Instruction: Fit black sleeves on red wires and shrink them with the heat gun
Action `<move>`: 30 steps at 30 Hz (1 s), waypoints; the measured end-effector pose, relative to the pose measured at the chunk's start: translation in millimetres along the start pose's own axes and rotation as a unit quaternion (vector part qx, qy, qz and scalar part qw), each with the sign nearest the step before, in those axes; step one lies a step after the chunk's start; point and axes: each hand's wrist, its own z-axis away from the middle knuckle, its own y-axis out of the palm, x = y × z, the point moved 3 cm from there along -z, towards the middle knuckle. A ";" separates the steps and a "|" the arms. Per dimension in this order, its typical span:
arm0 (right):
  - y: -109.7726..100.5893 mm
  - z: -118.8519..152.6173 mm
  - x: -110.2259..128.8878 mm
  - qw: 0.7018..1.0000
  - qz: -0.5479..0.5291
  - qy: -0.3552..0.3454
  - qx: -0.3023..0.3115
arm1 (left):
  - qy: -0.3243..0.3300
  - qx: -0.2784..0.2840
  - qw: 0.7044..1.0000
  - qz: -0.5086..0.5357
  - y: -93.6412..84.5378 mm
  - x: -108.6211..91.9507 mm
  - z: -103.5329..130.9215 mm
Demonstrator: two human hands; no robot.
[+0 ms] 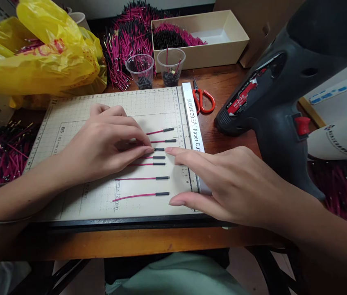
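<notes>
Pinching a black-tipped wire (pixel 159 149), the left hand (pixel 108 139) lies over the paper cutter (pixel 148 208). The right hand (pixel 222 176), thumb and forefinger apart, meets the wire's end.

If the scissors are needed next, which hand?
Probably the right hand: it's nearer the scissors, its thumb and index finger apart. The left hand is pinching a wire.

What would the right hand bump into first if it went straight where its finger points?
Probably the black-ended wire poking out from the left hand. The right hand points at that black end, maybe touching; depth is hard to judge.
</notes>
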 end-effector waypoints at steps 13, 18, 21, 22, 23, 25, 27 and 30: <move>-5.7 -4.2 -1.4 0.992 -0.103 0.057 0.033 | 0.015 -0.001 1.000 0.005 1.3 0.3 1.4; -4.8 -3.9 2.8 0.996 -0.076 0.047 0.028 | 0.013 0.001 1.000 0.003 1.9 2.2 1.8; -2.9 -2.8 4.1 0.998 -0.048 0.036 0.021 | 0.007 -0.001 1.000 -0.005 1.4 3.0 1.7; -2.5 -2.4 3.9 0.998 -0.041 0.032 0.018 | 0.005 0.000 1.000 -0.008 1.0 2.9 1.4; -2.3 -2.0 3.3 0.999 -0.036 0.028 0.014 | 0.007 0.001 1.000 -0.011 0.6 2.5 1.1; -2.2 -1.2 1.9 0.999 -0.025 0.023 0.005 | 0.014 0.002 1.000 -0.012 -0.1 1.3 0.4; -2.0 -0.7 0.6 1.000 -0.017 0.019 0.000 | 0.019 -0.001 1.000 -0.012 -0.7 0.4 -0.2; -1.3 -0.8 -0.4 1.000 -0.012 0.019 0.000 | 0.021 -0.002 1.000 -0.008 -0.7 0.1 -0.4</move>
